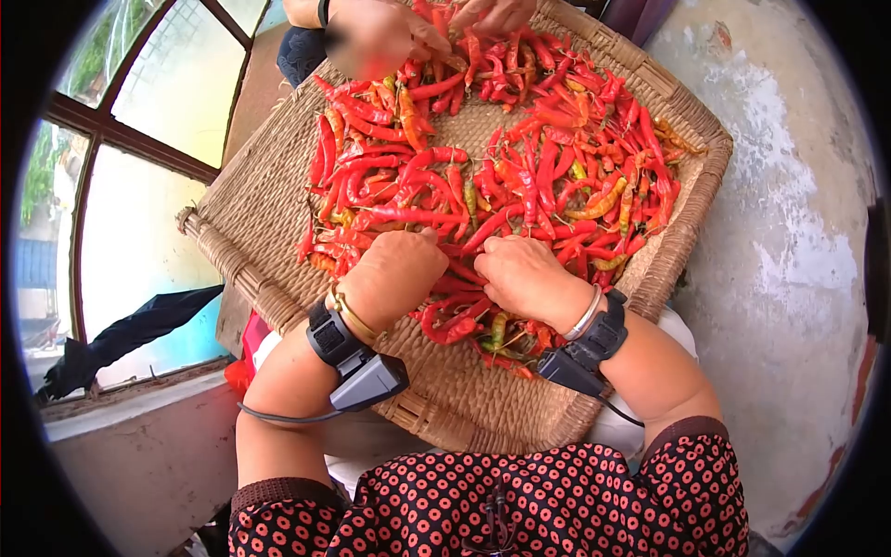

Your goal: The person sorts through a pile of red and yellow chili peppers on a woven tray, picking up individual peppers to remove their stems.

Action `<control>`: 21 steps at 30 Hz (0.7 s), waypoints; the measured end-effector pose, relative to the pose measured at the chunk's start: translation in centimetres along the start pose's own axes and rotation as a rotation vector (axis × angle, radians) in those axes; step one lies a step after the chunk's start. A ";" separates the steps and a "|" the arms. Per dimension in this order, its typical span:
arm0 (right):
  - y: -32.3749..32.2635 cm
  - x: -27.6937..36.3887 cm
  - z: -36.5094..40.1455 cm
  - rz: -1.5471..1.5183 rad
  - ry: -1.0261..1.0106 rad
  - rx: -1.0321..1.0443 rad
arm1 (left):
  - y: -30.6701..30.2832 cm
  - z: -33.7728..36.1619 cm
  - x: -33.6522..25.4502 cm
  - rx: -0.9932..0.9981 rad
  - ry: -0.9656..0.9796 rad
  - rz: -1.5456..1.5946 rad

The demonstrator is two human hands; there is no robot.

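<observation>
A wide woven basket tray (pixel 264 200) carries a heap of red chili peppers (pixel 371 212), with some yellow-orange and green ones mixed in. Over the near part of the heap, my left hand (pixel 397 267) is closed, its fingers curled down among the peppers. Close by on the right, my right hand (pixel 525 275) is also closed, knuckles up, with its fingertips turned in toward the left hand. Red chili peppers lie between and under both hands and appear pinched in the fingers; the fingertips themselves are mostly hidden. Below the hands lies a green chili pepper (pixel 499 330).
At the tray's far edge, another person's hands (pixel 385 37) work among the peppers. The tray's raised rim (pixel 687 209) runs along the right, near a worn wall (pixel 780 186). On the left are a framed window (pixel 139 158) and a folded black umbrella (pixel 130 339).
</observation>
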State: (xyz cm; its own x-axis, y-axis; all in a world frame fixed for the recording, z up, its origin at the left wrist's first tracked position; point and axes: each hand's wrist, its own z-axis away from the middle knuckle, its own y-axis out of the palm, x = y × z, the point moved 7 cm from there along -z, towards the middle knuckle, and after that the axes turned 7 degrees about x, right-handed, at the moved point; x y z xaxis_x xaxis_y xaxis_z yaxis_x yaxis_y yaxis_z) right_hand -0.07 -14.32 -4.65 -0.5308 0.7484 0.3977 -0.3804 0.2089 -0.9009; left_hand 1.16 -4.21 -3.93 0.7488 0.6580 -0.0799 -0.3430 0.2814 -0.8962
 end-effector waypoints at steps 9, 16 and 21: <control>-4.1 -2.5 0.6 -0.682 0.086 0.124 | -2.5 0.9 0.7 -0.068 0.171 0.361; -6.3 -4.9 -0.4 -1.282 0.089 -0.487 | -5.5 3.3 3.0 -0.023 0.177 1.387; -6.1 -4.3 -0.4 -0.655 0.113 -0.377 | -5.0 1.8 6.4 -0.438 0.055 1.806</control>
State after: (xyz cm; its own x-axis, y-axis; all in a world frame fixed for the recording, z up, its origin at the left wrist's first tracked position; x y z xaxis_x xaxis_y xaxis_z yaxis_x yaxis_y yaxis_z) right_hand 4.85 -18.52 -0.90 -0.1971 0.4532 0.8694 -0.2962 0.8178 -0.4934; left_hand 6.67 -0.17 0.84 -0.2932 -0.1061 -0.9502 -0.4993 -0.8305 0.2468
